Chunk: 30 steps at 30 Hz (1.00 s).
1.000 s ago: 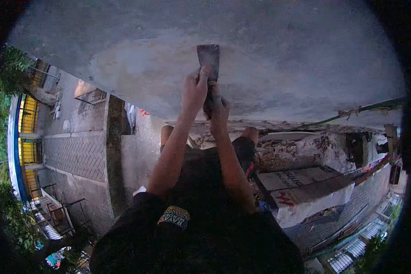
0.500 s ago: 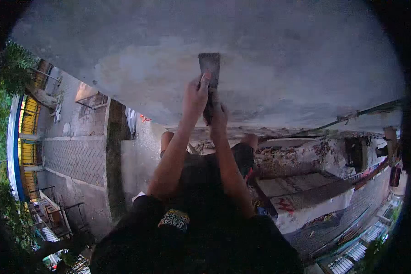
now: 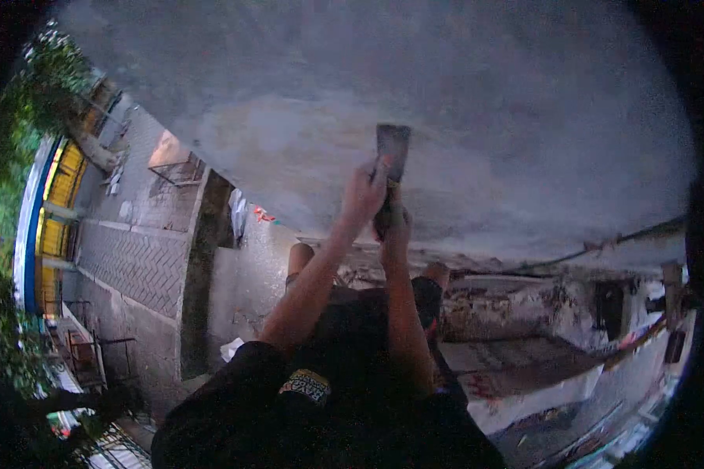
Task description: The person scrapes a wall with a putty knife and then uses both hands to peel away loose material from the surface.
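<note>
A flat scraper [image 3: 393, 148] with a dark rectangular blade lies against a grey plastered wall [image 3: 524, 141], its blade pointing up the frame. My left hand [image 3: 365, 191] is closed around the scraper near the base of the blade. Just below it, my right hand [image 3: 396, 229] wraps the dark handle. Fingers of both hands are partly hidden and a little blurred. Around the blade, the wall has a paler, yellowish smeared patch [image 3: 266, 129].
A rough ledge [image 3: 485, 262] runs along the wall's lower edge, above my knees. At right is a rubble-strewn strip with a low light-coloured wall [image 3: 540, 402]. Paving [image 3: 133, 262], a concrete kerb [image 3: 199, 289] and a yellow fence [image 3: 55, 234] lie to the left.
The whole view has shifted, so wall, hands and scraper appear lower and farther right. Against the wall itself, the scraper has moved little. Both hands keep their hold on it.
</note>
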{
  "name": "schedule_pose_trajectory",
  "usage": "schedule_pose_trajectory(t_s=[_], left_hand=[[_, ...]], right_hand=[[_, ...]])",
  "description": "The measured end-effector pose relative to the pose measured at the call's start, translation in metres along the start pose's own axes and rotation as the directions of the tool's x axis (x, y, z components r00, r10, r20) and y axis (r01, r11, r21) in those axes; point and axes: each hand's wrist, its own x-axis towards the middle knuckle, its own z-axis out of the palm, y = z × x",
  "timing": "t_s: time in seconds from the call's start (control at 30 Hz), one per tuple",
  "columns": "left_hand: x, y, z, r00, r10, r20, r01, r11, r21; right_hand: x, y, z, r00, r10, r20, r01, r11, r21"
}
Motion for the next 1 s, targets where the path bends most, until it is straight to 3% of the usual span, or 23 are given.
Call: schedule_pose_trajectory(t_s=[0.1, 0.17, 0.2, 0.3, 0.4, 0.5, 0.6, 0.7, 0.8, 0.83, 0.93, 1.0], left_hand=[[-0.002, 0.011, 0.005, 0.988, 0.051, -0.145, -0.042, 0.997, 0.059], [0.001, 0.018, 0.004, 0.994, 0.069, -0.080, -0.074, 0.995, -0.070], [0.000, 0.021, 0.005, 0.996, 0.078, -0.046, -0.084, 0.987, -0.137], [-0.001, -0.016, 0.014, 0.991, 0.135, -0.002, -0.135, 0.990, -0.041], [-0.030, -0.045, 0.019, 0.999, 0.019, 0.028, -0.015, 0.991, -0.131], [-0.054, -0.079, 0.019, 0.990, -0.139, -0.013, 0.140, 0.990, 0.029], [-0.075, -0.134, 0.027, 0.965, -0.261, 0.026, 0.261, 0.965, -0.026], [-0.084, -0.167, 0.032, 0.946, -0.316, 0.072, 0.322, 0.943, -0.081], [-0.086, -0.179, 0.036, 0.941, -0.333, 0.056, 0.337, 0.937, -0.096], [-0.087, -0.182, 0.038, 0.944, -0.329, 0.032, 0.331, 0.939, -0.098], [-0.086, -0.195, 0.034, 0.950, -0.313, -0.022, 0.308, 0.943, -0.130], [-0.081, -0.201, 0.027, 0.953, -0.301, -0.038, 0.289, 0.939, -0.187]], right_hand=[[0.011, 0.008, -0.003, 0.999, 0.047, 0.001, -0.047, 0.998, 0.032], [0.005, -0.001, 0.001, 1.000, 0.009, -0.023, -0.008, 0.998, 0.064], [0.009, -0.002, -0.008, 0.988, -0.032, 0.149, 0.010, 0.990, 0.143], [0.014, 0.005, -0.013, 0.997, 0.034, 0.073, -0.055, 0.949, 0.311], [0.041, 0.044, -0.079, 0.941, 0.034, 0.337, -0.067, 0.994, 0.085], [0.034, 0.068, -0.108, 0.935, 0.135, 0.328, -0.068, 0.976, -0.207], [0.022, 0.097, -0.130, 0.922, 0.267, 0.282, -0.156, 0.919, -0.362], [0.033, 0.151, -0.165, 0.889, 0.392, 0.237, -0.291, 0.884, -0.367], [0.072, 0.185, -0.178, 0.870, 0.442, 0.217, -0.332, 0.852, -0.404], [0.080, 0.174, -0.160, 0.882, 0.423, 0.207, -0.264, 0.808, -0.527], [0.033, 0.109, -0.104, 0.870, 0.442, 0.220, -0.385, 0.886, -0.258], [0.013, 0.077, -0.079, 0.806, 0.551, 0.218, -0.439, 0.802, -0.404]])
